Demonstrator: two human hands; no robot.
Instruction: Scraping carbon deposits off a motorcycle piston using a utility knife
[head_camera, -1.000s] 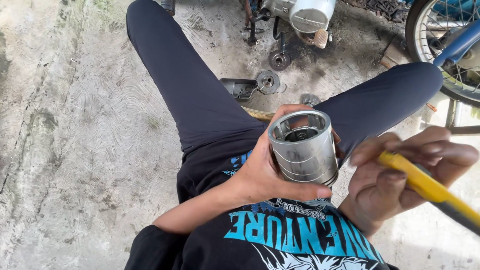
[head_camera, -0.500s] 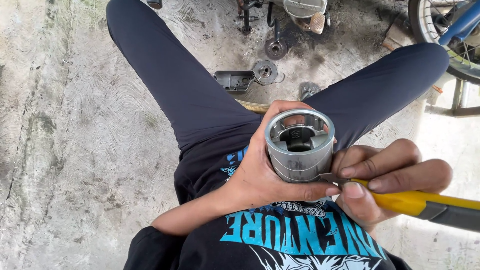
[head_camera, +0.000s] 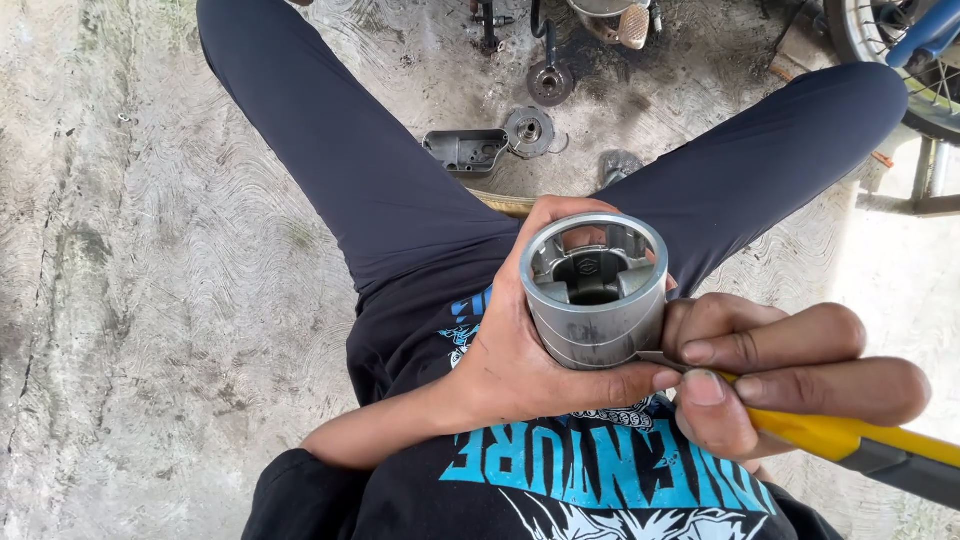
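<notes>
Seated on concrete, the left hand (head_camera: 520, 350) grips a metal piston (head_camera: 597, 290) over the lap; the right hand (head_camera: 780, 375) now presses a yellow-handled knife (head_camera: 850, 440) against its lower groove, no longer held clear.

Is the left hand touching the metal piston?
Touching. The head view shows the left hand wrapped around the piston, its thumb pressed along the lower wall and its fingers behind it.

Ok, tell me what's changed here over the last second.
The right hand brought the yellow-handled tool in from the side until its tip met the lower rim of the metal piston. The left hand kept its grip on the piston, open end up.
</notes>
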